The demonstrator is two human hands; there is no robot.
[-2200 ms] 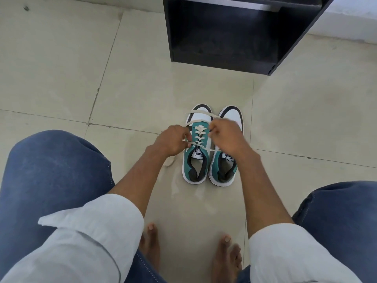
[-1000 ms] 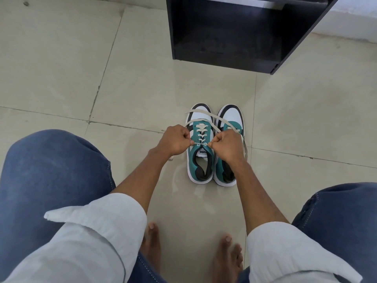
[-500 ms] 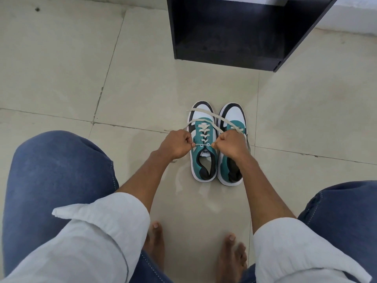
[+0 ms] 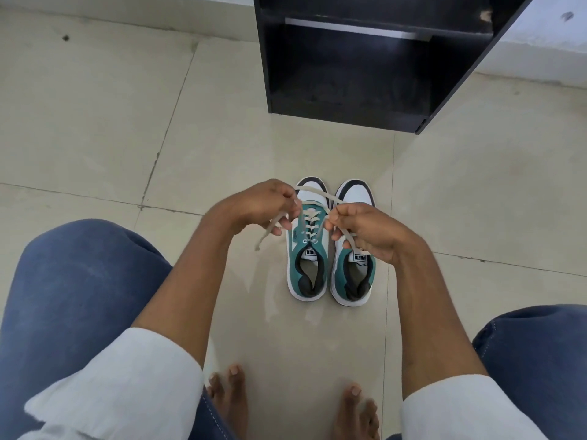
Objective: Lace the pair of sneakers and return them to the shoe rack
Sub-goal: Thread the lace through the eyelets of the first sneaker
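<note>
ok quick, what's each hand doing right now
Left hand: closed, pinching one end of the shoelace.
Right hand: closed, gripping the other end of the same shoelace.

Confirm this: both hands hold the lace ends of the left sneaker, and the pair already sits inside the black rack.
Wrong on the last part. The head view shows the pair on the floor tile, in front of the black rack, not inside it. The left hand and right hand do hold the left sneaker's lace ends.
</note>
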